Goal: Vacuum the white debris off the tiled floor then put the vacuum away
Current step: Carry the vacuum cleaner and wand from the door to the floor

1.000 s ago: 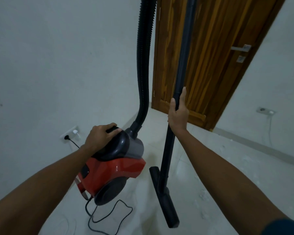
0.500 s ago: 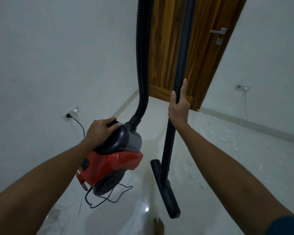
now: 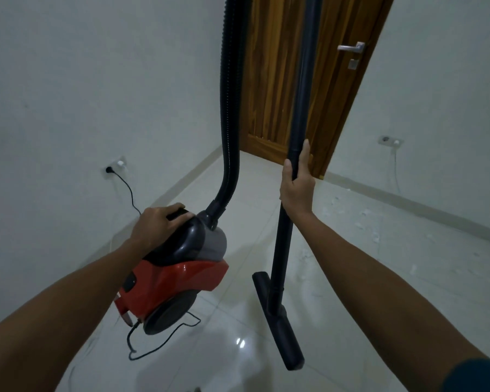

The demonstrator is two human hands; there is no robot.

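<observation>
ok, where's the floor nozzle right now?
In the head view the floor nozzle hangs low, right of centre, at the bottom of the wand that the right hand grips, just right of the red vacuum body.

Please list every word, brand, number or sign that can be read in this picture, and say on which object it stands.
None: no text can be read.
The red vacuum body shows no legible brand or label.
The wall socket, the second socket and the wooden door carry no visible writing.
</observation>
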